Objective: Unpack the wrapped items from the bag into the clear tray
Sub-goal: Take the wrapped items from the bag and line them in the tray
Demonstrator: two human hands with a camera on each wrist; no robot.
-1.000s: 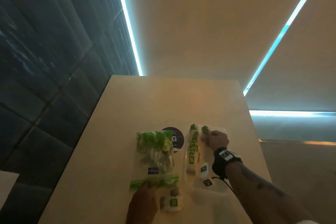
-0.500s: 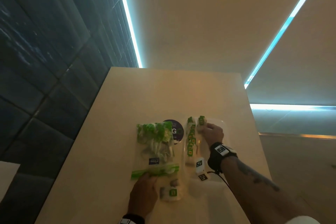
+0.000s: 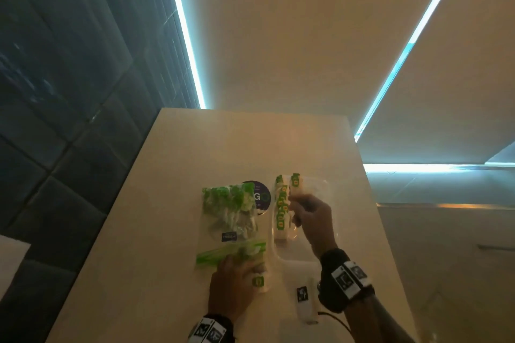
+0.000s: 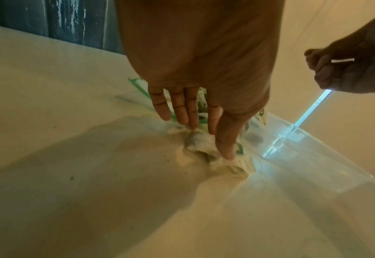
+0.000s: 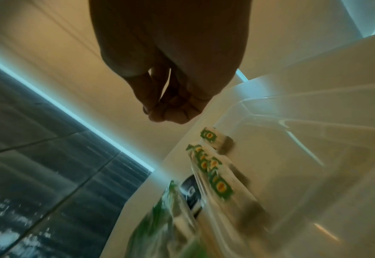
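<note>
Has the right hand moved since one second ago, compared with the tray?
Yes. The right hand has drawn back toward the person, from the far end of the tray to about its middle.

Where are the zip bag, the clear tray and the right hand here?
zip bag [image 3: 227,220]: head view, on its clear middle panel.
clear tray [image 3: 324,185]: head view, on its bare far corner.
right hand [image 3: 313,217]: head view, on the back of the hand, above the tray.

Bag [image 3: 230,214] left of tray [image 3: 320,256] on table [image 3: 172,175], wrapped items [image 3: 281,211] seemingly along tray's left side.
</note>
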